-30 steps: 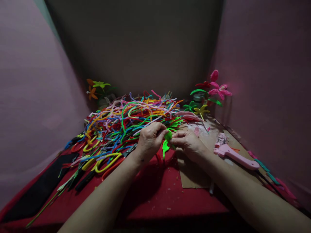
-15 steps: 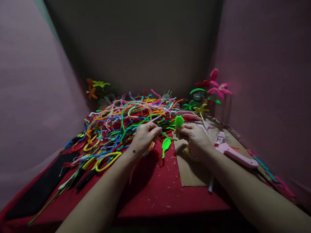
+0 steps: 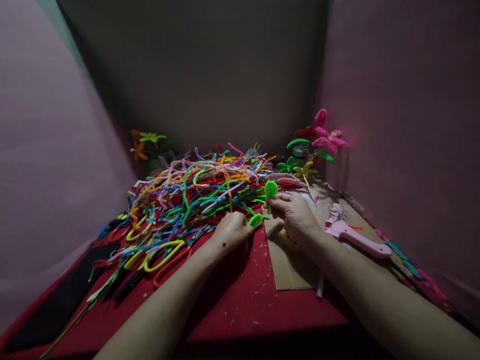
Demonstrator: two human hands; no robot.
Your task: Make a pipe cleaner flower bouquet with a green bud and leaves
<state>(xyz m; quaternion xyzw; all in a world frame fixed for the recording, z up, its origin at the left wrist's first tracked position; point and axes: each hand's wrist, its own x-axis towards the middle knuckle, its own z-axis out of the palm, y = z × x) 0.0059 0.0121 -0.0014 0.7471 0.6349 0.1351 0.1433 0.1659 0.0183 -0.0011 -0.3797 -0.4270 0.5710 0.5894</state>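
My right hand (image 3: 298,216) is closed, pinching the short stem of a bright green pipe-cleaner leaf (image 3: 270,189) that stands upright above the fingertips. Lower and to the left, my left hand (image 3: 234,231) pinches a second green pipe-cleaner leaf (image 3: 255,220) between thumb and fingers, low over the red cloth. This leaf tilts to the right, and a thin stem shows under the thumb. Just behind my left hand spreads a tangled heap of coloured pipe cleaners (image 3: 210,185).
Scissors with yellow and red handles (image 3: 167,254) lie left of my left forearm. A pink glue gun (image 3: 356,237) rests on a cardboard sheet (image 3: 288,272) at the right. Pipe-cleaner flowers (image 3: 330,140) stand at the back right, and a black cloth-like piece (image 3: 63,300) lies at left.
My left hand has come down toward me and taken hold of the green leaf that lay on the cloth. The right hand still holds its leaf. The view has shifted slightly.
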